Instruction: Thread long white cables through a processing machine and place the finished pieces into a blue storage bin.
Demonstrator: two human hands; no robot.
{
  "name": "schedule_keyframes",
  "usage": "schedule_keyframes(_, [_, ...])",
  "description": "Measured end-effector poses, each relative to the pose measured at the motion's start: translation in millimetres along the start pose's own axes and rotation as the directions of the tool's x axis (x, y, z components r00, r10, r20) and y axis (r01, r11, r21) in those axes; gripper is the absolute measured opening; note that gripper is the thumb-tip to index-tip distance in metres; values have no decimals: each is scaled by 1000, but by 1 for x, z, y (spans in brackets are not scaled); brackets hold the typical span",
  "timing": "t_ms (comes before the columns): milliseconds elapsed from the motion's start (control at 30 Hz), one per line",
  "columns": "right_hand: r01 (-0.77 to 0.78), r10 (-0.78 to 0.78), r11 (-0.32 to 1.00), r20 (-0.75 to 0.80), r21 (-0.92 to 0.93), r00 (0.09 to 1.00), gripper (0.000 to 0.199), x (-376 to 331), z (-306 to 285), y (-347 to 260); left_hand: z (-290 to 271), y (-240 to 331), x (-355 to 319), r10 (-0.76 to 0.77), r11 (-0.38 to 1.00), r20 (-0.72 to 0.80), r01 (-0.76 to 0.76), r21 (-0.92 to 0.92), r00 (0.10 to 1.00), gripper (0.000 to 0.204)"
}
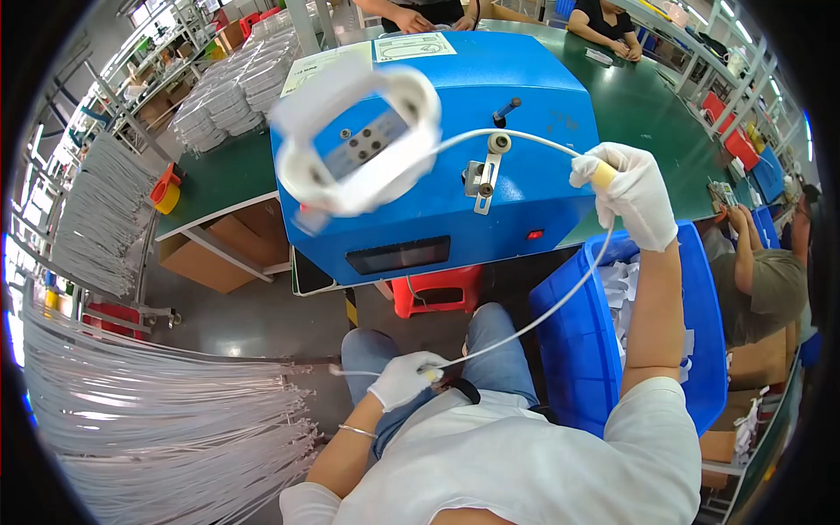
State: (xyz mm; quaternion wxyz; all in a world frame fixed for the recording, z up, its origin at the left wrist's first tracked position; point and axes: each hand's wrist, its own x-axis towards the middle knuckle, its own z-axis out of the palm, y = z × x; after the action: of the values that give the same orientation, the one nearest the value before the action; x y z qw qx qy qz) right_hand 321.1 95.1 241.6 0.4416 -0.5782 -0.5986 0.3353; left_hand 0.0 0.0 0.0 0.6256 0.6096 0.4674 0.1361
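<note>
A white cable (547,319) runs in a long curve between my two white-gloved hands. My left hand (407,381) is closed on it low over my lap, and a short end sticks out to the left. My right hand (637,194), raised at the right side of the blue machine (534,201), pinches the cable with yellow-covered fingers. From there the cable arches left to a white winding frame (411,175) on the machine, blurred by motion. A metal bracket with rollers (484,179) stands out from the machine's front, below the arching cable.
A blue bin (573,328) holding white pieces stands under my right arm. Long white cables (166,429) hang in bundles at the left. A red stool (437,293) is under the green table (647,109). Coiled cables (236,101) are stacked at the far left. Other people sit across and at right.
</note>
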Motion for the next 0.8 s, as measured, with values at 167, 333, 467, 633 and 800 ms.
schedule_keyframes(167, [71,-71,992,-4,100,997,19,-1,15,-9,5,56,18,34,998,177,-42,38,984,24])
schedule_keyframes(333, [85,-91,981,24,174,996,20,3,27,-13,3,107,26,190,954,281,-245,173,941,27])
schedule_keyframes(467, [103,-113,971,35,216,993,20,3,34,-22,-18,142,24,456,756,317,-549,357,832,34])
schedule_keyframes(633, [375,-385,911,-28,-174,923,9,12,41,-21,-86,215,-24,325,538,398,-514,668,858,36])
schedule_keyframes(800, [606,-775,486,10,-630,632,2,57,26,-33,-158,294,-68,614,637,41,-526,563,788,15])
